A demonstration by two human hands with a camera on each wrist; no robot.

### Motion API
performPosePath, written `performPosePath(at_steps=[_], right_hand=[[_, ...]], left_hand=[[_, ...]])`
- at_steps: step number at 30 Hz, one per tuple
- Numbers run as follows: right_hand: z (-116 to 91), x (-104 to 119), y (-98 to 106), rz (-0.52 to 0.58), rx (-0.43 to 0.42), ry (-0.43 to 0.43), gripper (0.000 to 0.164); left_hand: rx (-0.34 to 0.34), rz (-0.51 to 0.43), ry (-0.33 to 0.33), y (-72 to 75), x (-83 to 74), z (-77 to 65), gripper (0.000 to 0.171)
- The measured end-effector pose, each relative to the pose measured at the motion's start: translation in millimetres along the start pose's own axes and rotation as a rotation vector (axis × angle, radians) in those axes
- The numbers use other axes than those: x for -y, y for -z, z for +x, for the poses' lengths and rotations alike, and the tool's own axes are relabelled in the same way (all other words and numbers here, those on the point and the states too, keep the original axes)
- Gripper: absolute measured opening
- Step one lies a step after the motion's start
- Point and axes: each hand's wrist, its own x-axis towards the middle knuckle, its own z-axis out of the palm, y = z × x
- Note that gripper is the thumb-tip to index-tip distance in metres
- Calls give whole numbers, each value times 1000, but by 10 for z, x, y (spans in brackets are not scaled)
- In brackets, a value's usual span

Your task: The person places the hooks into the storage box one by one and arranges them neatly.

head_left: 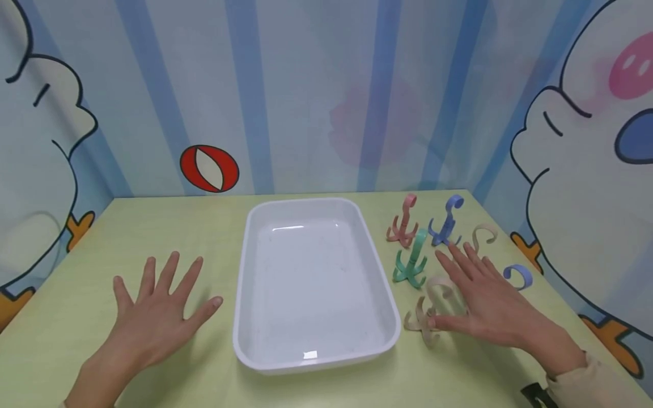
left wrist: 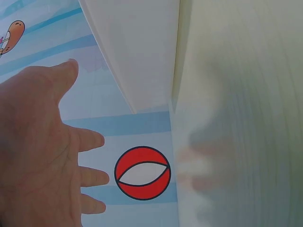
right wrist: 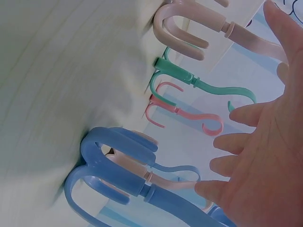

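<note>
My left hand hovers with fingers spread over the table's left side, holding nothing. A white rectangular tray stands between my hands. My right hand is spread above several upside-down multi-prong hanging hooks, their curved tops upward. A beige hook is by its thumb; the head view does not settle whether they touch. Beyond the fingers stand a green hook, a pink hook and a blue hook. Another beige hook and a nearer blue hook are partly hidden by my right hand in the head view.
The pale yellow-green table meets a striped blue backdrop at the back. Cartoon figures are printed on both side panels, and a red-and-white ball is printed on the back panel. A dark object is by the right sleeve.
</note>
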Motion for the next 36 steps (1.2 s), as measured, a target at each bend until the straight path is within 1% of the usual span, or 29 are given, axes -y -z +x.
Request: performPosePath(at_steps=[4, 9, 11, 13, 16, 18, 22, 26, 29, 32, 36], right_hand=[[2, 6, -7, 43, -1, -8, 111], [15, 37, -14, 168, 12, -31, 99], [21, 47, -13, 215, -2, -18, 92], [19, 57, -9, 269, -15, -8, 85], [13, 64, -11, 372, -17, 9, 71], [5, 70, -19, 447, -3, 3, 63], [10, 71, -55, 582, 33, -12, 49], [28, 60, -97, 745, 78, -35, 44], [33, 49, -119, 835, 93, -35, 42], [33, 41, -142, 879, 74, -13, 41], [33, 31, -176, 936, 30, -1, 44]], left_hand=[[-1, 8, -5, -7, -5, 11, 96], [-11, 15, -36, -16, -68, 41, 90], [-19, 3, -52, -14, -101, 56, 88], [-19, -25, -63, -8, -135, 62, 87], [-13, -94, -79, -5, -184, 61, 87], [-4, -135, -82, -10, -219, 65, 87], [-20, -187, -100, -39, -285, 75, 84], [-62, -235, -125, -75, -335, 84, 78], [-75, -258, -123, -97, -366, 102, 76], [-86, -277, -118, -117, -392, 117, 76], [-113, -303, -123, -148, -410, 124, 73]])
